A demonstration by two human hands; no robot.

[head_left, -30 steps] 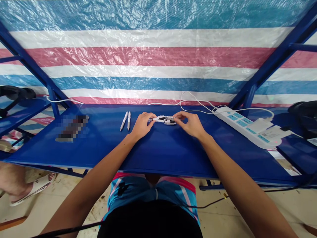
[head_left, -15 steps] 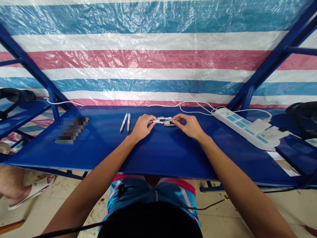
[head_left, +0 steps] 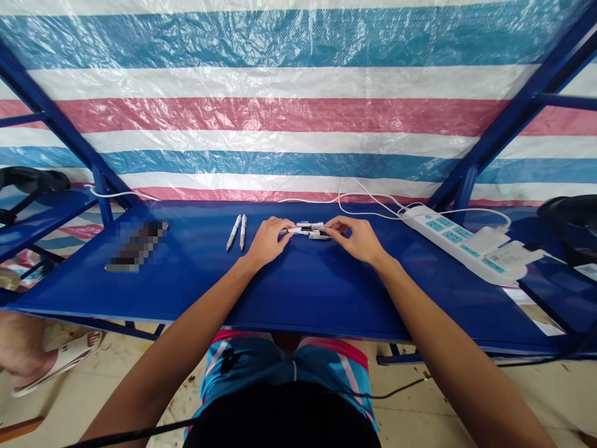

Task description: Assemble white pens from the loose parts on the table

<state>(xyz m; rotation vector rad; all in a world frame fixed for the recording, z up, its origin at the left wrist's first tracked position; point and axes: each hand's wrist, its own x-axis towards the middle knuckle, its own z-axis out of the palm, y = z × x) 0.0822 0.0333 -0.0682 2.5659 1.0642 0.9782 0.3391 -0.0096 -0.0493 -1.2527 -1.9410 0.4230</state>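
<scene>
Left hand (head_left: 270, 241): grip pinching, thumb and fingertips closed on the left end of a small cluster of pens (head_left: 311, 230), white with dark parts. Right hand (head_left: 358, 238): grip likewise, thumb and fingers pinching the right end. Cluster lies crosswise low over the table (head_left: 298, 286), between the hands; whether it touches the surface, cannot tell. Exact pen count hidden by fingers and overlap. Two loose pens (head_left: 237, 233) on blue tabletop, left of left hand, side by side, far ends closer together. White power strip (head_left: 438, 225) to the right, plugs in its near end.
</scene>
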